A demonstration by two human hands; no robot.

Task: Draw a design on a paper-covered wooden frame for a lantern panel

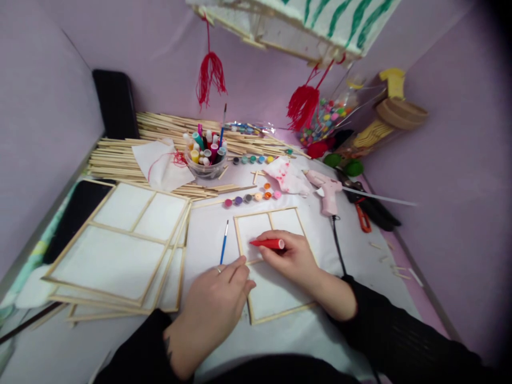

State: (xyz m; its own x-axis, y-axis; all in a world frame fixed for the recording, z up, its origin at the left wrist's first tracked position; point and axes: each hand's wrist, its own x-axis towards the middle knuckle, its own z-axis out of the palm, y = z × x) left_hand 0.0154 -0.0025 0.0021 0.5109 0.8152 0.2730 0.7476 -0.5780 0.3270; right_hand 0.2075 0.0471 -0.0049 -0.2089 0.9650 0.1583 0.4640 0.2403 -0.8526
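My right hand (292,256) is closed in a pinch on a red marker (270,244). Its tip points left, at the upper left pane of a small white panel with a thin wooden frame (276,293). My left hand (220,293) has its fingers bent together at that panel's left edge, with the thumb and fingertips on the frame. A ring is on one finger. Just beyond the left hand lies a blue paintbrush (224,242). No drawn line can be made out on the panel, and my right hand covers part of it.
Similar framed panels (116,256) are stacked at left. Behind are a tub of markers (206,165), wooden sticks (168,128), small paint pots (248,198) and a stained tissue (286,176). A pink glue gun (326,192) stands at right. Red tassels (210,77) hang overhead from a white structure (288,32).
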